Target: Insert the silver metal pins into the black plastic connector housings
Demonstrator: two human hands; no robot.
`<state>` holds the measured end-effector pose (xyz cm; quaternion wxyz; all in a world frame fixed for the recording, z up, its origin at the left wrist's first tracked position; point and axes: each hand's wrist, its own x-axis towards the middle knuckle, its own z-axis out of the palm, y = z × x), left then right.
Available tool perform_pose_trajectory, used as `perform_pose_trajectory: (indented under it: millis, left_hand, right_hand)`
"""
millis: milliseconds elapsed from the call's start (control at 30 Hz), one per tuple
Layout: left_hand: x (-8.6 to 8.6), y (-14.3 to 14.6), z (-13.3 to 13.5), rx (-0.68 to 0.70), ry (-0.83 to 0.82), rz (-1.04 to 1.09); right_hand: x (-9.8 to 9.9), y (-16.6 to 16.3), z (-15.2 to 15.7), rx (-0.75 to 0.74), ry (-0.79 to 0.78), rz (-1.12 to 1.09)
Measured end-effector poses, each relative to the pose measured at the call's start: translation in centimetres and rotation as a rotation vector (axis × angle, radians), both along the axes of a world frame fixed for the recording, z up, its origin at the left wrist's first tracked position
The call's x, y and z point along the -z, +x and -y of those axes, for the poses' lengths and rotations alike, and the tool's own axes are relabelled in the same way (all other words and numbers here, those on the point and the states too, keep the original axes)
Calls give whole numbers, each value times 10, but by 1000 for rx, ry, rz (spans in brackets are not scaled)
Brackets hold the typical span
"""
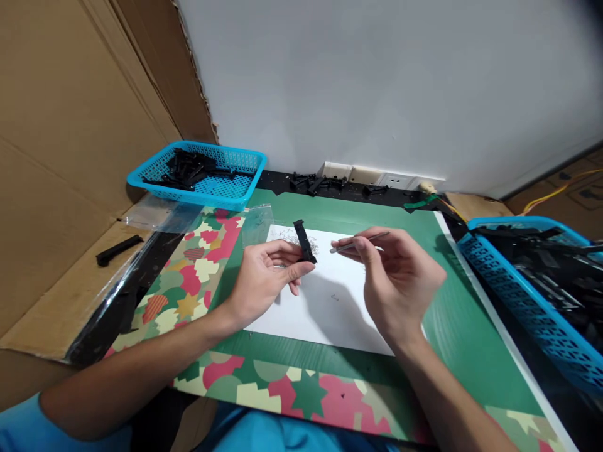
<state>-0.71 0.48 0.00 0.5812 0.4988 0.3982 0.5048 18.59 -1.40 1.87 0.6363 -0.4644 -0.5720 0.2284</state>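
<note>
Green mat (452, 314) covers the tabletop; 1 white sheet (330, 307) lies at its centre. 2 blue baskets of black parts: 1 at the far-left corner (235, 188), 1 along the right edge (518, 301). My left hand (264, 276) is over the sheet's far-left part, fingers pinching a small black plastic part (305, 242), held tilted above the paper. My right hand (396, 276), just beside it, fingers pressed on thin metal tweezers (358, 242), tip near the part, not touching.
</note>
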Motion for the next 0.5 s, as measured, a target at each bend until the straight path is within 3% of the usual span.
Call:
perform_pose_trajectory:
  millis: [167,500]
  left_hand:
    - [2,0,1,36,-10,0]
    - [-3,2,4,25,-26,5]
  right_hand:
    - [2,-16,7,-75,-78,-133]
    - [8,-22,9,-97,-85,-162]
